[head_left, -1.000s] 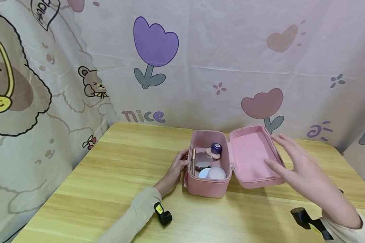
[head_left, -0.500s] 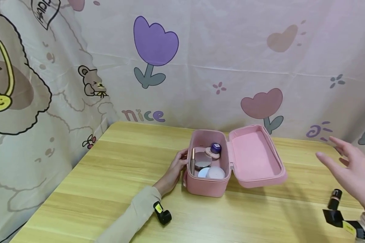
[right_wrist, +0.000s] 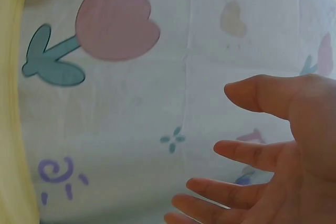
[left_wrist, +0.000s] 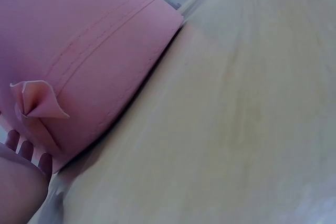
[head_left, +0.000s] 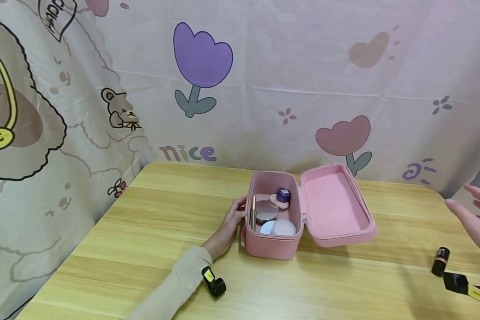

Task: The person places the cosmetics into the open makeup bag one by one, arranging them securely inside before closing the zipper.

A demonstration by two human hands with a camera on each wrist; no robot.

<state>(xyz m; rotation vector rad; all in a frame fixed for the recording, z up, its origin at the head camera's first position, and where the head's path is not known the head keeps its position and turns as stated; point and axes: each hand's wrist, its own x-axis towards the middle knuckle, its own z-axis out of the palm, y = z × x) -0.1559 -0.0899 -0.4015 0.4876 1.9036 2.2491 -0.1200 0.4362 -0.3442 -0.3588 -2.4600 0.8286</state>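
"The right hand is moving away to the right: a second ago it was hovering by the lid, and now it's hanging well apart from it."

"And the pink case?"

"It's sitting just right of the left fingers, with the lid lying spread out on its far side."

"What's the left hand doing?"

"It's resting against the case's wall, its fingers loosely extended and touching."

"What's lying inside?"

"A slim gold-capped tube is leaning along the wall nearest those fingers. Beyond it from them, a round silver compact is lying flat, a blue-capped jar is sitting farther back, and a round white item is resting nearer the wearer."

"Are the right fingers holding anything?"

"No, they're spreading apart in the air. Below them in the head view, a black tube is sitting on the wooden table."

"And beyond the fingers?"

"A printed cloth is hanging behind the table, showing tulips."
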